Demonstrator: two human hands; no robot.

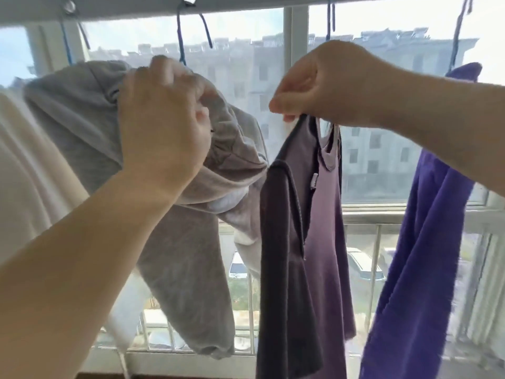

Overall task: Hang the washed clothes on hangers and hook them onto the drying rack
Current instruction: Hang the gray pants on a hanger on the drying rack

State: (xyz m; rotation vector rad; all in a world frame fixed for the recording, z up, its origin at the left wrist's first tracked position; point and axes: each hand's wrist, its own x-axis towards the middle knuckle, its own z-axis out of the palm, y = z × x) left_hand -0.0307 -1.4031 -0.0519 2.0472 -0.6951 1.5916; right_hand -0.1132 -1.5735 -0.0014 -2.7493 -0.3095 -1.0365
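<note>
My left hand [161,124] grips the bunched top of a grey garment [185,242] that hangs from a blue hanger hook [180,36] on the drying rack bar [246,4] overhead. My right hand [325,83] pinches the top edge of a mauve-purple garment [325,214] hanging just right of the grey one, under another blue hook [330,20]. The hanger bodies are hidden by cloth and hands.
A violet-blue garment [410,255] hangs at the right on its own hook [459,31]. A white cloth [27,173] hangs at the far left. Behind the clothes are the window, a metal railing [377,242] and buildings outside.
</note>
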